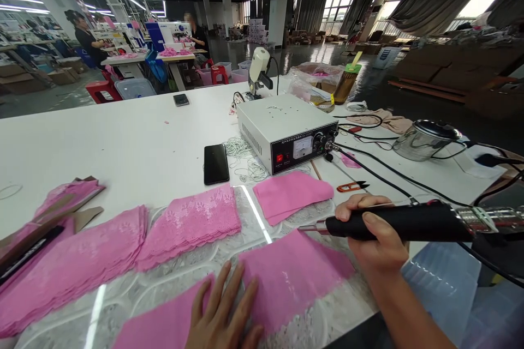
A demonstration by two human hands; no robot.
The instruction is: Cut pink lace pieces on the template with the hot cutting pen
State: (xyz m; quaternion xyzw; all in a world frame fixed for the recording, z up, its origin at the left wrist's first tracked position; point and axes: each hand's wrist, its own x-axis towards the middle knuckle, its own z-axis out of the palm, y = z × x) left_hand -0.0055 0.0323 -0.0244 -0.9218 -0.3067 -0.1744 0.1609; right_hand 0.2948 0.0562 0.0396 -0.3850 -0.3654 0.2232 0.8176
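In my right hand [380, 234] is a black handheld ultrasonic cutter [417, 223], fingers wrapped round its body. Its thin metal tip points left, at the top corner of a pink fabric piece [295, 278] lying flat before me. My left hand [227, 313] rests with fingers spread, over the gap between that piece and another pink piece [164, 322] at the lower left. Beyond them lie a stack of plain pink pieces [290, 193] and a stack of pink lace pieces [192, 226]. A clear patterned mat [172, 278] is under the fabric.
A white control box [286, 125] with a dial stands at the middle, its cable running to the cutter. Around it are a phone [216, 164], orange thread snips [352, 186], a glass pot [426, 142] and a brown bottle [347, 84]. More lace stacks [82, 262] lie left.
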